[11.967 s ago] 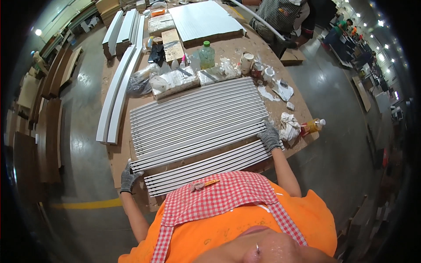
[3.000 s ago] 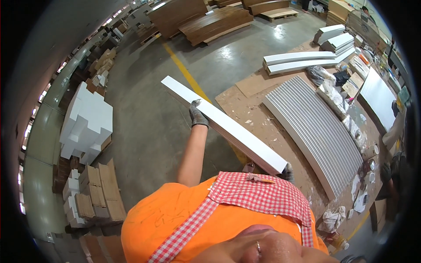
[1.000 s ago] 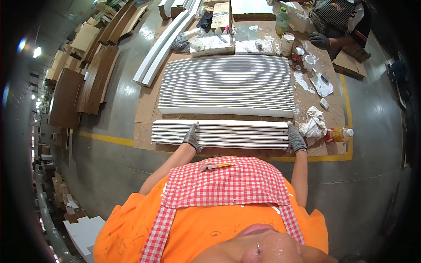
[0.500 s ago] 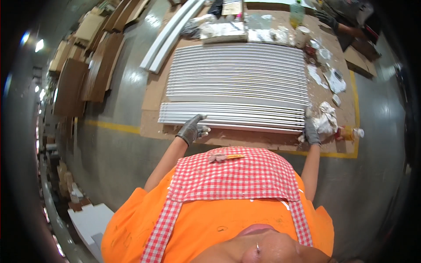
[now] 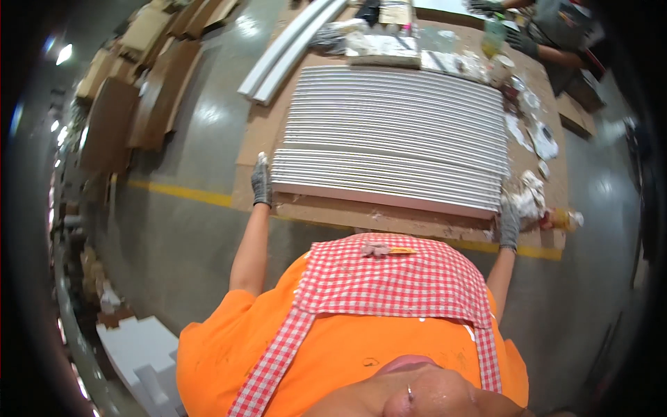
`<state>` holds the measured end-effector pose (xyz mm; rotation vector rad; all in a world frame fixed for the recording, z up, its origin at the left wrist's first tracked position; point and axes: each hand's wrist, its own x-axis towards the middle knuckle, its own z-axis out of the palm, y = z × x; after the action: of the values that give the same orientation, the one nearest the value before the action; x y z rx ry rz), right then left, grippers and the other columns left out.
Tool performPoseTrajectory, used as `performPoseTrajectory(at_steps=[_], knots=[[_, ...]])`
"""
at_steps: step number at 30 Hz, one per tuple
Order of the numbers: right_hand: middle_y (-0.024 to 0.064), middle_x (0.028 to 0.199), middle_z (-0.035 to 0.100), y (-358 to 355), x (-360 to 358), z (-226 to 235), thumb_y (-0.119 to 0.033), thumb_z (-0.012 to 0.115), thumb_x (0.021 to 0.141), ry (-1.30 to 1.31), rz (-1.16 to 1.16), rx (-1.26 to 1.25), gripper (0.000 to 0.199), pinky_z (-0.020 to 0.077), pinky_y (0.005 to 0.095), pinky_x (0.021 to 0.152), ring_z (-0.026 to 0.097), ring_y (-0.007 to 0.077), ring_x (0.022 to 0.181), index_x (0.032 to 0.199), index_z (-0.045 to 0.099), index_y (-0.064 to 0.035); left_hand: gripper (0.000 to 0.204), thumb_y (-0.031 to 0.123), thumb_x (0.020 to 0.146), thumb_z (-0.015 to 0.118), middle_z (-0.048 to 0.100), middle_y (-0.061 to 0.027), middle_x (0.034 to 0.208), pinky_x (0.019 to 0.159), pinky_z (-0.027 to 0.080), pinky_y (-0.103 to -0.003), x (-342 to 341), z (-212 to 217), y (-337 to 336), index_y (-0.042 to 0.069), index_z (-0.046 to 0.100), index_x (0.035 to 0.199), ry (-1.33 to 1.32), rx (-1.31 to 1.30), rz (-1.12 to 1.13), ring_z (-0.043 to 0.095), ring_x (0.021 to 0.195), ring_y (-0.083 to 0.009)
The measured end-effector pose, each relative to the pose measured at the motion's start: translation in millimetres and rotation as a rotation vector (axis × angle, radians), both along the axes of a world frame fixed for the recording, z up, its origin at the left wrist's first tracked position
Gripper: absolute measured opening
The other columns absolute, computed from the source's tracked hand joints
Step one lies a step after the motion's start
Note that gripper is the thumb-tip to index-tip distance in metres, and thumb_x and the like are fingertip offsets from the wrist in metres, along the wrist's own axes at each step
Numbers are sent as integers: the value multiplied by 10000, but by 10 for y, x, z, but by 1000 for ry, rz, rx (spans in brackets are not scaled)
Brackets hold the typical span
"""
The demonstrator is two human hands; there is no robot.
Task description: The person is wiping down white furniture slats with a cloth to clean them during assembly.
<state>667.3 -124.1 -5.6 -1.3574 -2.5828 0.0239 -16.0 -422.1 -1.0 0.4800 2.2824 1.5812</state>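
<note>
The left hand, in a grey knitted glove, stands edge-on with fingers nearly straight, gripping nothing visible. At its three o'clock lies a row of long, narrow, white-faced strips on the brown, stained worktable, with a larger row of matching white strips at its two o'clock. The right hand, gloved alike, has the near row at ten o'clock; its grip is unclear. Bracketing both ends probably keeps the strips even. A crumpled white cloth lies just beyond.
</note>
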Motion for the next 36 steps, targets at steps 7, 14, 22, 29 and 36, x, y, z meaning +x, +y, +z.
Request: performPoseTrajectory(at_steps=[7, 14, 22, 29, 36], knots=[[57, 978, 633, 95, -868, 38, -185, 436, 941, 1294, -634, -526, 292, 462, 291, 810, 566, 157, 857, 1074, 633, -16, 385, 204, 969, 478, 571, -98, 1274, 998, 399, -291, 241, 230, 160, -4, 511, 1292, 145, -11, -227, 533, 1153, -176], [136, 1092, 585, -263, -949, 405, -175, 365, 959, 1139, -718, -353, 359, 414, 319, 888, 508, 233, 980, 1153, 556, 60, 380, 160, 958, 483, 558, -108, 1287, 1019, 376, -287, 65, 53, 182, -32, 509, 1285, -18, 111, -333, 518, 1166, -173], [87, 1111, 600, -88, -673, -2, -252, 455, 927, 1243, -786, -448, 371, 418, 299, 896, 529, 189, 994, 1151, 580, 17, 385, 109, 926, 532, 542, -119, 1304, 1024, 375, -293, -15, -24, 213, -52, 509, 1275, -85, 155, -293, 505, 1181, -175], [55, 1002, 645, 53, -488, 8, -233, 589, 844, 1490, -790, -680, 257, 457, 303, 844, 578, 180, 907, 1019, 657, -57, 373, 86, 901, 583, 558, -121, 1287, 1014, 385, -289, 92, -1, 345, -53, 536, 1244, -14, 188, -283, 523, 1172, -180], [31, 1076, 635, 150, -411, 121, -217, 600, 849, 1105, -920, -586, 361, 443, 277, 841, 565, 155, 930, 1154, 632, -27, 375, 134, 938, 525, 538, -116, 1315, 1042, 360, -303, 224, 112, 532, -27, 516, 1277, 47, 73, -215, 489, 1222, -198]])
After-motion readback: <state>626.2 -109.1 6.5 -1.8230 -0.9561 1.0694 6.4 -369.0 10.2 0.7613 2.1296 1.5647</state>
